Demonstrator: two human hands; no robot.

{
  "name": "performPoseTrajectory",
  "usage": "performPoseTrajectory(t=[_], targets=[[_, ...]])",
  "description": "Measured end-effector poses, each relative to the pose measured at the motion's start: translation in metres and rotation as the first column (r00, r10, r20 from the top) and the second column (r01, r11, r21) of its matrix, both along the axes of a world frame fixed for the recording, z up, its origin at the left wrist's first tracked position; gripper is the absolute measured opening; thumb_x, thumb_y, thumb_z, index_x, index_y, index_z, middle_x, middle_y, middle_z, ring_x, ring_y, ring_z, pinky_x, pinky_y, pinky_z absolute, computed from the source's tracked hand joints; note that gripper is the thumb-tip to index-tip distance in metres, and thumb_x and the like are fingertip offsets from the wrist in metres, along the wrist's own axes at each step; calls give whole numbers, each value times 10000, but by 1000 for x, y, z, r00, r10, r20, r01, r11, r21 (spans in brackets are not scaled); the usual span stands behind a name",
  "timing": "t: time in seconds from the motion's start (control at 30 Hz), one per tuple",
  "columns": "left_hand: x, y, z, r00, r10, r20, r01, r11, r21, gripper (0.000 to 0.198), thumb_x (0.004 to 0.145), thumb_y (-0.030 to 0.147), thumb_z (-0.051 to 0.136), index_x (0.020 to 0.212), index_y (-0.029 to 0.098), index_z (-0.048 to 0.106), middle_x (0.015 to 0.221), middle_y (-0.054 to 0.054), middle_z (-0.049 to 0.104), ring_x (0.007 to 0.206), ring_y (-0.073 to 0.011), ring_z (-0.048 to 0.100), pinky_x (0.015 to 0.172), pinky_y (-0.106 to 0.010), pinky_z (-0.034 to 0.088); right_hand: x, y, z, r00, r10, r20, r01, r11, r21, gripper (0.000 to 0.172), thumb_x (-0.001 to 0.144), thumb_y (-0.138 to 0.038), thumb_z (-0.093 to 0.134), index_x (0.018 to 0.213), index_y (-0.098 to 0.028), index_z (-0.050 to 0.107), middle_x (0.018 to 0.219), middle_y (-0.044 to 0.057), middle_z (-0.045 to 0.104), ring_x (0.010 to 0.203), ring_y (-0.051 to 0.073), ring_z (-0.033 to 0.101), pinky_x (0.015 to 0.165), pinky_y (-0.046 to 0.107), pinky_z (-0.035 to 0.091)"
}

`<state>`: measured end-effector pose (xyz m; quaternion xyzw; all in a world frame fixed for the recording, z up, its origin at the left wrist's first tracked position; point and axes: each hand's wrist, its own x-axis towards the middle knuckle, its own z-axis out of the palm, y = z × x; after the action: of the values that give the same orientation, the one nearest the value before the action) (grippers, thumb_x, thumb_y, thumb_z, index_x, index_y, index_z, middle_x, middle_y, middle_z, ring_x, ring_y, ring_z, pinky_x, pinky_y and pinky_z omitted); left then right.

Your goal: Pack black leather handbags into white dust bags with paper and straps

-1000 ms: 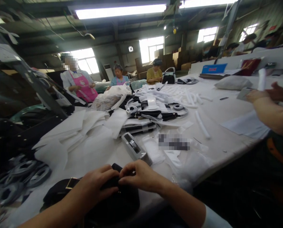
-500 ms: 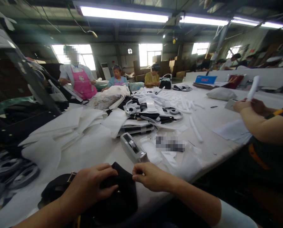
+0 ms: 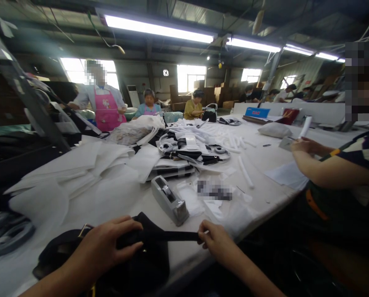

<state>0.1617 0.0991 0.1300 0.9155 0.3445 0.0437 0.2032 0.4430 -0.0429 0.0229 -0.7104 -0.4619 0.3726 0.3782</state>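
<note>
A black bag (image 3: pixel 155 262) lies at the near edge of the table, its gold-coloured hardware showing at the left. My left hand (image 3: pixel 112 241) is closed over its upper part, thumb in front and fingers behind. From there a flat black strap (image 3: pixel 181 236) runs level and taut to the right. My right hand (image 3: pixel 215 238) pinches the far end of that strap between thumb and fingers. Just beyond the strap stands a grey tape dispenser (image 3: pixel 169 201). The bag's lower part is dark and hard to make out.
White sheets (image 3: pixel 104 185) spread over the left of the table. Behind the dispenser sits a pile of wrapped black straps (image 3: pixel 190 148). Clear plastic (image 3: pixel 234 210) lies at right. A co-worker's hands (image 3: pixel 300 145) hold a white roll at far right; other people stand or sit behind.
My right hand has moved right, away from the bag, drawing the black strap out straight. My left hand keeps its hold on the bag. The view has shifted, showing more of the right-hand co-worker.
</note>
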Motion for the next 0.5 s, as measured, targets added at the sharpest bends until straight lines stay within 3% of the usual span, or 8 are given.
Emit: performPoseTrajectory(t=[0.17, 0.2, 0.27, 0.37, 0.43, 0.5], targets=[[-1, 0, -3, 1000, -12, 13, 12, 1000, -23, 218, 878, 398, 616, 1054, 295, 693, 1027, 2, 705, 844, -189, 693, 778, -264, 503, -4, -14, 3, 964, 3, 267, -2, 1000, -1, 134, 894, -150, 521, 810, -222, 595, 804, 40, 726, 789, 219, 681, 732, 323, 473], [-1, -1, -4, 1000, -17, 15, 17, 1000, -23, 218, 880, 394, 614, 1057, 293, 690, 1031, 1, 702, 851, -190, 692, 780, -265, 503, -8, -14, 5, 964, -6, 267, -5, 999, 40, 113, 900, -161, 533, 901, -220, 629, 870, 55, 736, 845, 233, 688, 769, 340, 488], [0, -1, -3, 999, -31, 19, 32, 999, -26, 206, 883, 382, 611, 1052, 290, 687, 1029, -1, 697, 870, -191, 689, 783, -266, 503, -21, -10, 9, 967, -16, 256, -30, 984, 174, 261, 898, -194, 592, 1154, -218, 640, 1098, 93, 729, 1043, 267, 670, 916, 396, 493], [1, -1, -4, 998, -58, 11, 58, 998, -30, 203, 891, 384, 611, 1048, 281, 687, 1021, -7, 696, 891, -199, 689, 796, -273, 509, -44, 1, 16, 951, 37, 306, -152, 920, 361, 461, 867, -227, 699, 1318, -244, 610, 1355, 97, 630, 1328, 311, 505, 1150, 483, 331], [2, -1, -3, 998, -55, -19, 55, 998, -5, 224, 903, 406, 602, 1067, 281, 688, 1026, -13, 697, 892, -207, 695, 800, -285, 517, -58, 10, 20, 951, 110, 290, -228, 882, 412, 420, 872, -211, 704, 1286, -246, 642, 1319, 83, 651, 1304, 295, 523, 1143, 456, 352], [3, -2, -2, 998, -34, -59, 38, 997, 63, 236, 909, 415, 598, 1088, 291, 689, 1076, -19, 695, 902, -219, 702, 800, -302, 526, -67, 19, 20, 966, 138, 217, -221, 875, 430, 352, 874, -165, 690, 1219, -234, 674, 1195, 71, 696, 1160, 255, 613, 1035, 383, 456]])
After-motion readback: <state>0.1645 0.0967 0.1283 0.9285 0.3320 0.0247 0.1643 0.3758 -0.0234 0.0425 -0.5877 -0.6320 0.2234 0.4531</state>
